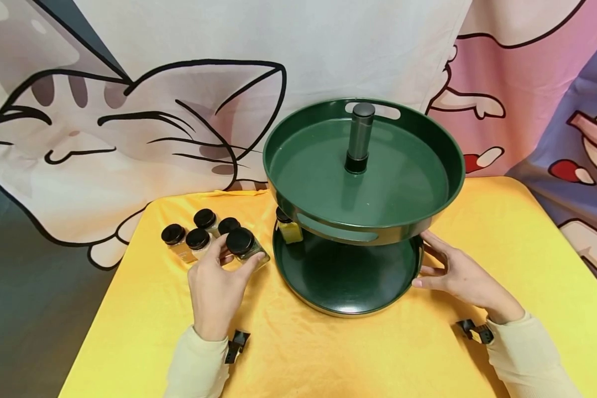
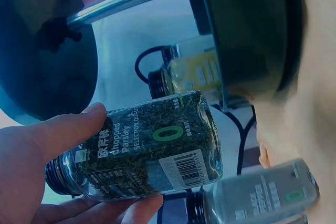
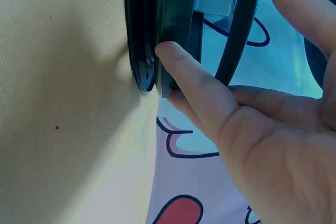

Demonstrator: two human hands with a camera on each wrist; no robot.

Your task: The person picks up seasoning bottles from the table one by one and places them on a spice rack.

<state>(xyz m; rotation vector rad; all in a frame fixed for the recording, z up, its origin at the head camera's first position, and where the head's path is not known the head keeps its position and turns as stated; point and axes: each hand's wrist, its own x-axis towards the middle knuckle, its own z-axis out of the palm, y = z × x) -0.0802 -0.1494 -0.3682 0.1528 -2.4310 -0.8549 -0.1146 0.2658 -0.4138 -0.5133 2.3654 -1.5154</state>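
Note:
My left hand (image 1: pixel 216 293) grips a clear glass spice jar (image 1: pixel 254 251) with a black lid, tilted, left of a green two-tier tray stand. In the left wrist view its label reads chopped parsley, and green flakes show inside. On the stand's lower tray (image 1: pixel 348 282), at the left, sits a jar with yellow contents (image 1: pixel 291 232). My right hand (image 1: pixel 462 276) touches the right side of the lower tray, its extended fingertips at the wall. The upper tray (image 1: pixel 323 182) overhangs the lower tray's back part and hides it.
Several black-lidded jars (image 1: pixel 197 239) stand together on the yellow cloth (image 1: pixel 328 354) at the left, partly behind my left hand. A dark post (image 1: pixel 360 138) rises from the upper tray's middle. Behind the table hangs a cartoon-printed cloth (image 1: pixel 328 50).

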